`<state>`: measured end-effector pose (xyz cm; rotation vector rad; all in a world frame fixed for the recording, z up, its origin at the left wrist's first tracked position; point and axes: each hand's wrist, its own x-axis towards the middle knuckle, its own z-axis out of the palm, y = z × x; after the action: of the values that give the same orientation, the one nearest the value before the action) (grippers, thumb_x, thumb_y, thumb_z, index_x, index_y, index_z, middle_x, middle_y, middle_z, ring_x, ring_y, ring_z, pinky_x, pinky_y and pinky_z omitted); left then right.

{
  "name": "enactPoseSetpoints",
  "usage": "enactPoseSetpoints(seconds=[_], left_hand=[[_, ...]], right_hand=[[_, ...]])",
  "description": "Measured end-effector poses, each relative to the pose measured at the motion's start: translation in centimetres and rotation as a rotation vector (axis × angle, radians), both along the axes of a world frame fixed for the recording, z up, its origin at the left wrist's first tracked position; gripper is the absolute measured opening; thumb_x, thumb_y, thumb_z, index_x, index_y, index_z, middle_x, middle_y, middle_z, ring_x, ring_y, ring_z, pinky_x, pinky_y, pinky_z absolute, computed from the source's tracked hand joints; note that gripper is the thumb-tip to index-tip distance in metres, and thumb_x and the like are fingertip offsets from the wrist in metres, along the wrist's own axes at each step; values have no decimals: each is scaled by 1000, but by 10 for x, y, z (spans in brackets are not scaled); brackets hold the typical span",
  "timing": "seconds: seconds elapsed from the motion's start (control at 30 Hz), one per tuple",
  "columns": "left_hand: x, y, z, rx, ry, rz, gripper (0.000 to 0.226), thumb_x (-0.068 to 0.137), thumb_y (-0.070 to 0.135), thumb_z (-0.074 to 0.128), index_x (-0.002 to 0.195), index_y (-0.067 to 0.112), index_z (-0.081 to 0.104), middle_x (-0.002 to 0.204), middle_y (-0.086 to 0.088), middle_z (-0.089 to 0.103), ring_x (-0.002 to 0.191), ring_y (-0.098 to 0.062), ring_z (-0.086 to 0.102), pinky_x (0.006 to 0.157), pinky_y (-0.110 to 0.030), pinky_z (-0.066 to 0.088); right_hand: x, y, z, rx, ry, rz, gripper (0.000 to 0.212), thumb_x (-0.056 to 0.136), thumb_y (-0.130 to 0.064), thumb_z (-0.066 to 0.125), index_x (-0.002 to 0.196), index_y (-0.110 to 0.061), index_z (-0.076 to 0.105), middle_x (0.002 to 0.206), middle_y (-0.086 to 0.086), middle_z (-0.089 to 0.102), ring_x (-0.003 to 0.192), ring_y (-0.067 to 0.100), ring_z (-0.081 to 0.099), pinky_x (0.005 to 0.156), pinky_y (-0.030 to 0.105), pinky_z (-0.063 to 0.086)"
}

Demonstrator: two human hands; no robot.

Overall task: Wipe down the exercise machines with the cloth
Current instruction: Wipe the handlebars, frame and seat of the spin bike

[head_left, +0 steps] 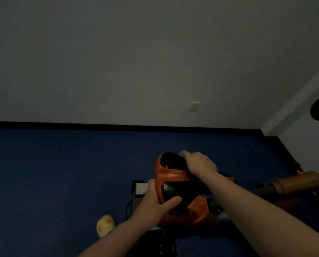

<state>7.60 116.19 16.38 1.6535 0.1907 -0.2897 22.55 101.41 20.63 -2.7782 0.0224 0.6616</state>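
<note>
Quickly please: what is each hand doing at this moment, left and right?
Left hand: grips the near edge of the orange-and-black padded saddle.
Right hand: holds a pale cloth, mostly hidden, against the saddle's far end.

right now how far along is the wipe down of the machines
In hand: the right hand presses the cloth on the far end of the orange and black seat while the left hand grips its near side. Nothing shows as finished. Left: the wooden rail.

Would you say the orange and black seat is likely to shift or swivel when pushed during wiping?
Possibly: the left hand grips the seat from the side, as if bracing it. Its padded, perforated surface probably gives slightly under the right hand.
</note>
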Motion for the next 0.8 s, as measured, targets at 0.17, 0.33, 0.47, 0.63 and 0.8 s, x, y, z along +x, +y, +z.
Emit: enactPoseSetpoints(seconds=[0.17, 0.33, 0.47, 0.63, 0.8], left_hand=[[0, 2, -5, 21, 0, 3, 74, 61, 61, 76, 117, 33, 36, 111, 7, 63, 100, -3, 64, 92, -38, 54], [1, 1, -1, 38, -13, -5, 75, 60, 63, 75, 117, 34, 35, 112, 8, 62, 98, 0, 63, 91, -36, 54], [1, 0, -3, 29, -23, 15, 75, 60, 61, 75, 117, 32, 36, 112, 6, 62, 99, -2, 63, 91, -38, 54], [2, 0, 0, 67, -16, 3, 73, 63, 59, 76, 117, 32, 35, 112, 8, 60, 97, 3, 62, 91, -35, 54], [1, 0, 1, 25, -17, 12, 63, 73, 43, 79, 118, 30, 36, 112, 5, 61, 95, 2, 63, 90, -33, 54]], right_hand=[[-26, 39, 10, 273, -348, 357, 46, 97, -55, 33, 129, -29, 54, 133, -5, 51, 121, 17, 47, 92, 35, 40], [-12, -3, 5, 391, -192, 480, 46, 97, -54, 39, 137, -34, 45, 143, -12, 42, 129, 13, 42, 98, 34, 39], [2, 27, 0, 244, -111, 235, 49, 99, -54, 30, 130, -24, 52, 130, 4, 55, 118, 26, 52, 93, 36, 42], [-22, 14, 4, 325, -312, 673, 51, 94, -58, 38, 138, -35, 46, 147, -10, 35, 133, 12, 31, 105, 34, 30], [-5, 23, 0, 339, -164, 232, 38, 96, -57, 34, 115, -32, 55, 112, -4, 58, 105, 19, 57, 82, 37, 46]])
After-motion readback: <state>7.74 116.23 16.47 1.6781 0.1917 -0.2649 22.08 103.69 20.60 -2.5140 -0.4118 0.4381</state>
